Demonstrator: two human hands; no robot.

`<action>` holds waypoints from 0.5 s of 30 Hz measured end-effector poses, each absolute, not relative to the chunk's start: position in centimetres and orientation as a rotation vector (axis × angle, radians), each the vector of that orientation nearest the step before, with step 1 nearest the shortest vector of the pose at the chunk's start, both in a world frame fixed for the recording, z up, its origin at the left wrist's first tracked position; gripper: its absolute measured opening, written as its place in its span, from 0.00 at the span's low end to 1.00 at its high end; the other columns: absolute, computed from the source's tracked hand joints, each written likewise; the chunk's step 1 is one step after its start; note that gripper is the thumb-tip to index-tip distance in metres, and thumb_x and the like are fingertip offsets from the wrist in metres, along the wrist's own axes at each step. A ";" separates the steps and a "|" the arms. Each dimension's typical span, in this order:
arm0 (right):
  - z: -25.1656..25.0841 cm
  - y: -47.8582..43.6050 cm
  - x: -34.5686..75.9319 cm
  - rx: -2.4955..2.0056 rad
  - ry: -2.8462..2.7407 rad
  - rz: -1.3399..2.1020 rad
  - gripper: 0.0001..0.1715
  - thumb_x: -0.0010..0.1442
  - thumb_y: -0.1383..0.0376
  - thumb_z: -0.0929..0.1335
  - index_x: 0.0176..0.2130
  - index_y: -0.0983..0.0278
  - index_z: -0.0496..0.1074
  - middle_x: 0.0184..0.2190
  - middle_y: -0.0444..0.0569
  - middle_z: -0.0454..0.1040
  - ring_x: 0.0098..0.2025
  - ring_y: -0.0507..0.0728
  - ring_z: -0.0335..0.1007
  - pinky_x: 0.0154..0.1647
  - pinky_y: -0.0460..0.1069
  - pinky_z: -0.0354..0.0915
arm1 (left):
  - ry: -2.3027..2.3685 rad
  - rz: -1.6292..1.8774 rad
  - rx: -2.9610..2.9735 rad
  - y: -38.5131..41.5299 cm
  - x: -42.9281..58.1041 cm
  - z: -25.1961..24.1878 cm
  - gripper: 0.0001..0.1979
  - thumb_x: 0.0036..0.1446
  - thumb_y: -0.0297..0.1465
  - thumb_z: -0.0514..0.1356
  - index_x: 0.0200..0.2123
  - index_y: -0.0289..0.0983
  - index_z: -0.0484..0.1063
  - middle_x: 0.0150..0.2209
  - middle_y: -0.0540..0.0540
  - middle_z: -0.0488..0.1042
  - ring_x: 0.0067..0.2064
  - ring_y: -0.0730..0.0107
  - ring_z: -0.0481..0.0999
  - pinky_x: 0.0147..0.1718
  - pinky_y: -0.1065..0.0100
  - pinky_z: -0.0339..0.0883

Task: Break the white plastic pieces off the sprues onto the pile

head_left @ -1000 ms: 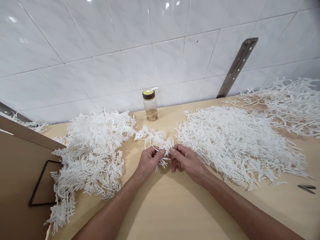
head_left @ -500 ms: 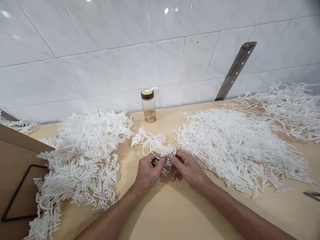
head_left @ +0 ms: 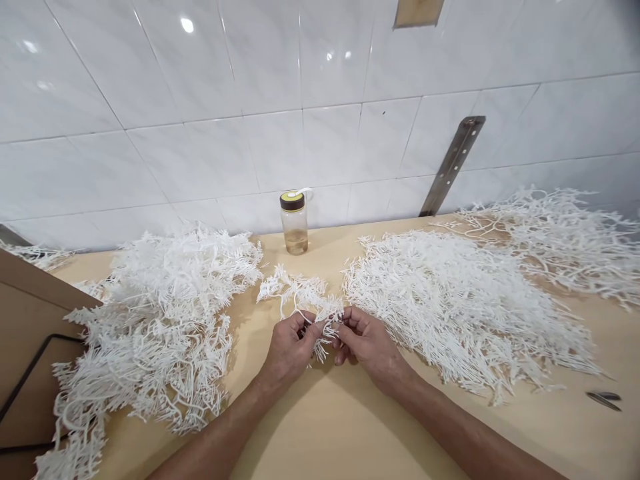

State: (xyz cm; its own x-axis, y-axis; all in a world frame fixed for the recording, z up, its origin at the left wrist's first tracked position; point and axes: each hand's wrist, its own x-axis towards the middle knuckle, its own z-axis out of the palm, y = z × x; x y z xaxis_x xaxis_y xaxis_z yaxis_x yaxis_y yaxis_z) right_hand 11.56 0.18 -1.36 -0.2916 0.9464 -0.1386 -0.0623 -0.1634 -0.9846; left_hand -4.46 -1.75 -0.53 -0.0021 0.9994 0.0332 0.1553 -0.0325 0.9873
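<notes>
Both hands are at the middle of the table, working on one white, bristly plastic strand (head_left: pixel 300 290) with fine branches. My left hand (head_left: pixel 293 343) pinches it between thumb and fingers. My right hand (head_left: pixel 367 340) is closed on the strand's right end, its thumb and index fingertip close to the left thumb. The strand's far part lies on the table beyond my hands, with a thin loop near my left fingers. Short bristles hang below the fingertips. Exactly what sits between the fingertips is partly hidden.
White branched pieces form a heap on the left (head_left: pixel 160 327) and another on the right (head_left: pixel 465 307), with thinner strands (head_left: pixel 565 240) behind. A bottle (head_left: pixel 295 227) stands near the tiled wall. Small metal snips (head_left: pixel 604 400) lie at right; a brown box (head_left: pixel 30 360) stands at left.
The view has tilted up slightly, showing more wall. My hands stay together on the white strand; its bristles have shifted a little between my fingers, and the fingertips sit slightly further apart.
</notes>
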 end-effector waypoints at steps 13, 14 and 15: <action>-0.9 0.2 11.6 -1.121 -1.400 1.516 0.15 0.58 0.54 0.70 0.34 0.64 0.71 0.20 0.41 0.73 0.20 0.52 0.72 0.20 0.44 0.59 | 1.332 1.165 1.298 -1.8 -4.3 -0.3 0.15 0.55 0.42 0.63 0.30 0.34 0.74 0.27 0.45 0.78 0.30 0.64 0.77 0.32 0.68 0.69; -0.9 0.2 11.6 -1.126 -1.401 1.514 0.15 0.58 0.54 0.70 0.35 0.64 0.71 0.21 0.41 0.73 0.20 0.52 0.72 0.20 0.44 0.59 | 1.354 1.174 1.310 -1.8 -4.3 -0.2 0.15 0.55 0.41 0.63 0.30 0.34 0.75 0.27 0.45 0.78 0.30 0.65 0.77 0.32 0.68 0.68; -0.8 0.3 11.7 -1.132 -1.398 1.512 0.16 0.58 0.53 0.70 0.35 0.64 0.71 0.22 0.41 0.74 0.20 0.51 0.72 0.20 0.44 0.59 | 1.374 1.184 1.323 -1.8 -4.3 -0.1 0.14 0.55 0.41 0.63 0.30 0.34 0.75 0.28 0.46 0.78 0.31 0.65 0.76 0.33 0.68 0.68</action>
